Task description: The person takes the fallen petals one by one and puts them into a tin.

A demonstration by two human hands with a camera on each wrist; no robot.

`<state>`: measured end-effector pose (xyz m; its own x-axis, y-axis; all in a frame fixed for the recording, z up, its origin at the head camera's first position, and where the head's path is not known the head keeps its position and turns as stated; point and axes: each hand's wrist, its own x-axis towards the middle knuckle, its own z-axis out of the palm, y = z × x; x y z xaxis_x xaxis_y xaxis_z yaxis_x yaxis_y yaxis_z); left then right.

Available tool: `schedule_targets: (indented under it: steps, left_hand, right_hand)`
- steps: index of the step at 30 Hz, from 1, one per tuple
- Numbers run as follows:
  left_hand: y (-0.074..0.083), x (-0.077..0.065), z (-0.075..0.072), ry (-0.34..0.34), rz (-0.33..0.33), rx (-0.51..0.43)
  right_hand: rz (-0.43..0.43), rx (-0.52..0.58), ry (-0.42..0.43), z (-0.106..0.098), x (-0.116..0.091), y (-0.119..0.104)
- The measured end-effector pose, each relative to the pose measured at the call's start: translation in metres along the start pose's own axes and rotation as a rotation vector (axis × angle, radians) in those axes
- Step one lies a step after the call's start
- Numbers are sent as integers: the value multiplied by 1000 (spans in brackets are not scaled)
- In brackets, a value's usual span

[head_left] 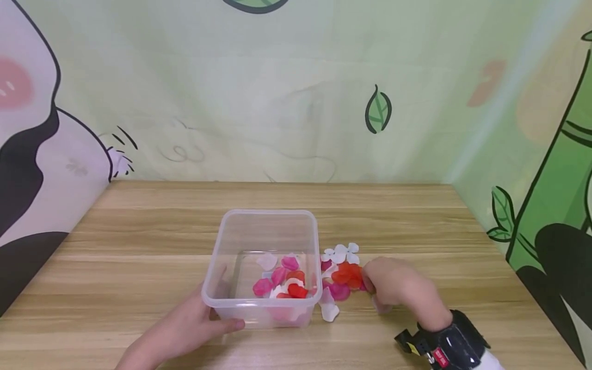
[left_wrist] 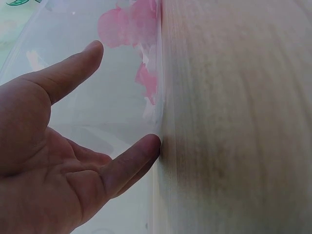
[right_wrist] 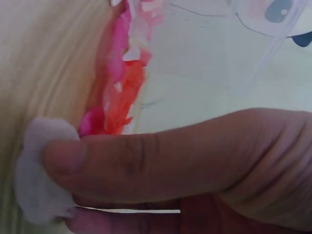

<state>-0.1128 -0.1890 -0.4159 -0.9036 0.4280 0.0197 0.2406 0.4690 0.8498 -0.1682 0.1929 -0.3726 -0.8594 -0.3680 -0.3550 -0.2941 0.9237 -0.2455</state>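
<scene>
A clear plastic box point(head_left: 259, 303) stands on the table, with pink, red and white petals point(head_left: 279, 276) in it. My left hand point(head_left: 189, 325) holds the box at its near left corner, thumb in front and fingers along the left side. In the left wrist view, the spread thumb and fingers point(left_wrist: 130, 163) touch its wall. To the right of the box lies a loose pile of red, magenta and white petals point(head_left: 348, 275). At the pile's right edge, my right hand point(head_left: 400, 285) pinches a pale petal point(right_wrist: 36, 180) low over the table; its fingertips are partly hidden.
The wooden table point(head_left: 152, 231) reaches back to a green printed backdrop point(head_left: 231, 103). White flower-shaped petals point(head_left: 342, 253) lie at the pile's far side, and a single white petal point(head_left: 329, 311) lies nearest the front, close to the box. A wrist camera point(head_left: 416, 347) is strapped to the right arm.
</scene>
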Motion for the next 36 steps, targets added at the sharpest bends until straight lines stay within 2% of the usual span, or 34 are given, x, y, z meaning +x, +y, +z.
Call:
schedule_targets:
  steps: [6, 11, 20, 28, 33, 36]
  left_hand:
    - [-1, 0, 0, -7, 12, -4]
    - [-1, 1, 1, -4, 19, -3]
    - [-1, 2, 2, 1, -7, 23]
    - [-1, 2, 1, 7, 2, 34]
    - [-2, 2, 1, 12, 10, 34]
    - [-3, 1, 1, 3, 18, 6]
  right_hand:
    - [-13, -49, 14, 3, 5, 1]
    - [-8, -43, 18, 3, 6, 2]
    - [-5, 43, 4, 2, 5, 5]
    - [-13, 139, 16, -3, 1, 3]
    - [-118, 169, 53, -10, 0, 4]
    - [-230, 156, 139, -13, 2, 5]
